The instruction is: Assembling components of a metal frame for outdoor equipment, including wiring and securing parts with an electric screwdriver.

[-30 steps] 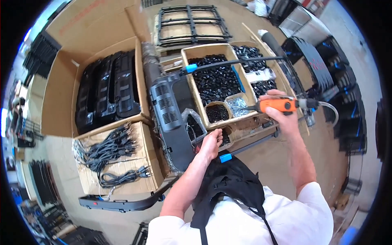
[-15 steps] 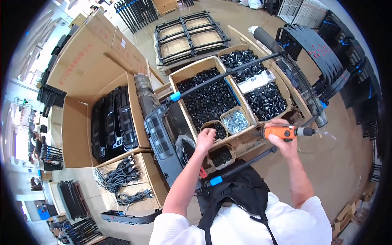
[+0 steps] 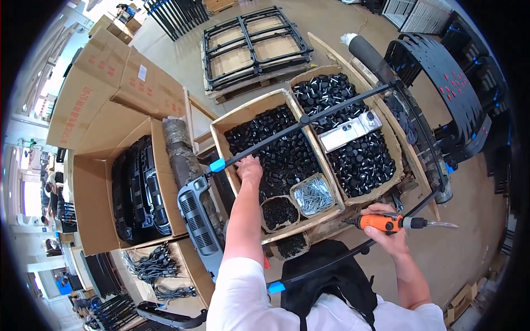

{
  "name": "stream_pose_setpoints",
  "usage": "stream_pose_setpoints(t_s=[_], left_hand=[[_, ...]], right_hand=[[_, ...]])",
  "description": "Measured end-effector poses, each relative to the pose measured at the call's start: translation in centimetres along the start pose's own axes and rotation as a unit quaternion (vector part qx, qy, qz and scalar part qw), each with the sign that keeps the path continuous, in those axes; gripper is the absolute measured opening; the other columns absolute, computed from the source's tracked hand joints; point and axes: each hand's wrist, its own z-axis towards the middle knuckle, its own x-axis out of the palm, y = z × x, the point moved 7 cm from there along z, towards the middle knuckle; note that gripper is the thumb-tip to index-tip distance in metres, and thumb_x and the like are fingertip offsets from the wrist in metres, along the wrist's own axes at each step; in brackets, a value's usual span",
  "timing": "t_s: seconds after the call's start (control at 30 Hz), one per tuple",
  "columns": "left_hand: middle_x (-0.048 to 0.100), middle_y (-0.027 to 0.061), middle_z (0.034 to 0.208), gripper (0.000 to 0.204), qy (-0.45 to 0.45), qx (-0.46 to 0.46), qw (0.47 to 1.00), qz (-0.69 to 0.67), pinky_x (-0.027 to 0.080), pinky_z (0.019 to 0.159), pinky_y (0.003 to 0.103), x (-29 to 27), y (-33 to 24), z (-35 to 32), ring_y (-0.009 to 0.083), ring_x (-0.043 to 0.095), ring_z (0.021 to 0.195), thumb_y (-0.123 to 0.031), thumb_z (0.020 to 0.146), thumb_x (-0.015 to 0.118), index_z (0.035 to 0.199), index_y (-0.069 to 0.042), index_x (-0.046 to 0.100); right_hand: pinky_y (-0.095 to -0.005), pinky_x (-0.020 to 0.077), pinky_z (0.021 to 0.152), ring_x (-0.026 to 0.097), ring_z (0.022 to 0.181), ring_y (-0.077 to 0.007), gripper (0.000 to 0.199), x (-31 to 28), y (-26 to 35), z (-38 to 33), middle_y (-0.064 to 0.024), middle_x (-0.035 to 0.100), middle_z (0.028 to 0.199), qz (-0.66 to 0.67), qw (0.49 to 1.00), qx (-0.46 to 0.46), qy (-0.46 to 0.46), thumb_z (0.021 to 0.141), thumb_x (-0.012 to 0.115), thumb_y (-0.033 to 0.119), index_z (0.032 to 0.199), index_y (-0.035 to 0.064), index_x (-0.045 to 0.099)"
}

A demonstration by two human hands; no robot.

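My left hand [image 3: 249, 168], fingers bent together, is at the upper bar of a black tube frame [image 3: 268, 142], beside its blue wrap [image 3: 217, 165]. Whatever the fingertips pinch is hidden. Under that bar is a wooden box [image 3: 222, 124] of small black caps [image 3: 287, 165]. Wrapped round an orange power screwdriver [image 3: 381, 222], my right hand [image 3: 391, 238] holds it level above the frame's lower bar. Its bit points left, and a clear hose [image 3: 441, 224] leaves its right end. A grey slotted plastic panel [image 3: 197, 223] closes the frame's left side.
Small tubs hold black screws [image 3: 280, 214] and silver screws [image 3: 313, 196]. Black-headed bolts [image 3: 361, 165] fill a tray at right, with a silver metal block [image 3: 350, 131] on them. A carton [image 3: 91, 193] of black panels and bundled cables [image 3: 154, 265] stand left. Several curved black panels [image 3: 441, 88] stand right.
My left hand has gone from the small tub of black screws up and left to the frame's upper bar. The screwdriver, still in my right hand, sits slightly lower in the view.
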Motion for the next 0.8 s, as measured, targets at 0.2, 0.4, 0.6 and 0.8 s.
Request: stream_pose_setpoints(t_s=[0.2, 0.4, 0.6, 0.8], left_hand=[[0.058, 0.0272, 0.128, 0.024, 0.073, 0.049, 0.99, -0.108, 0.06, 0.091, 0.058, 3.8, -0.7, -1.3, 0.0478, 0.069, 0.111, -0.022, 0.11, 0.051, 0.129, -0.006, 0.049], [0.059, 0.0314, 0.128, 0.032, -0.029, 0.054, 0.978, -0.201, 0.056, 0.095, 0.06, 0.1, 0.5, -3.2, 0.0516, 0.066, 0.115, -0.019, 0.107, 0.055, 0.132, 0.0, 0.05], [0.068, 0.0066, 0.101, 0.028, 0.162, -0.11, 0.668, -0.718, 0.049, 0.056, 0.029, -1.0, -0.2, -10.8, 0.0125, 0.061, 0.074, -0.022, 0.11, 0.059, 0.129, -0.004, 0.066], [0.069, 0.0066, 0.103, 0.019, 0.062, -0.265, 0.307, -0.912, 0.056, 0.066, 0.032, 0.6, 4.7, -15.3, 0.0176, 0.064, 0.083, -0.025, 0.113, 0.057, 0.117, -0.009, 0.066]], right_hand=[[-0.0391, 0.0561, 0.104, 0.069, 0.117, -0.0215, 0.056, -0.2, -1.9, 3.6, -0.0147, 0.073, 0.128, 0.054, 0.998, 0.04, -0.004, 0.087, 0.081, 0.002, 0.138, 0.0028, 0.058], [-0.0378, 0.0554, 0.104, 0.068, 0.118, -0.02, 0.055, 4.6, -1.7, 9.2, -0.0126, 0.071, 0.128, 0.061, 0.996, 0.01, 0.062, 0.09, 0.08, 0.005, 0.14, 0.0034, 0.057], [-0.0345, 0.0545, 0.105, 0.067, 0.117, -0.0189, 0.057, 11.1, -8.1, 16.0, -0.014, 0.069, 0.129, 0.152, 0.988, 0.02, 0.01, 0.091, 0.082, 0.003, 0.142, 0.0029, 0.057], [-0.0314, 0.0525, 0.102, 0.066, 0.11, -0.016, 0.057, 20.7, -16.1, 24.5, -0.0069, 0.068, 0.124, 0.144, 0.989, 0.031, -0.011, 0.086, 0.087, 0.004, 0.137, 0.0064, 0.062]])
